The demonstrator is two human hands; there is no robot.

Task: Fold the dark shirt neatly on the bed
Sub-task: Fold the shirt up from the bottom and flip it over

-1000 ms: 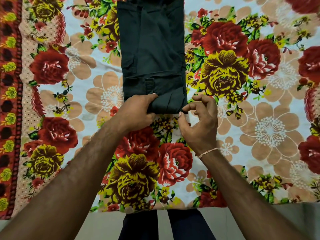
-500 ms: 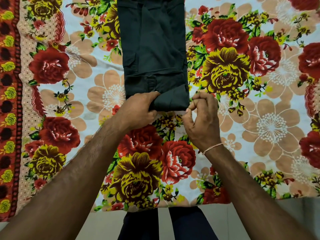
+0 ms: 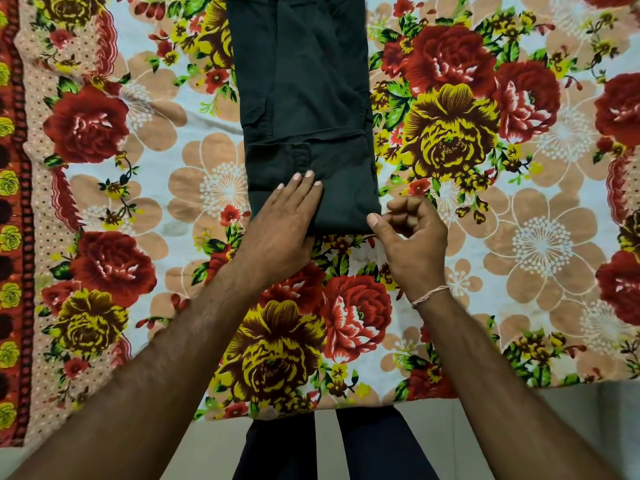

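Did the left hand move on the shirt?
Yes. The left hand slid up the dark shirt, away from its near edge; its straight fingers now lie flat just below the button placket.

Both forearms are bare, without sleeves. A thin pale pink thread bracelet [image 3: 430, 295] circles the right wrist. Dark navy trousers [image 3: 332, 445] cover the legs.

Even soft light, sharp, wide-angle edge bowing.

shirt [image 3: 304, 98]: dark matt woven cloth, prob cotton. bedsheet [image 3: 519, 237]: floral printed cloth, smooth. wrist thread [image 3: 431, 294]: pale string.
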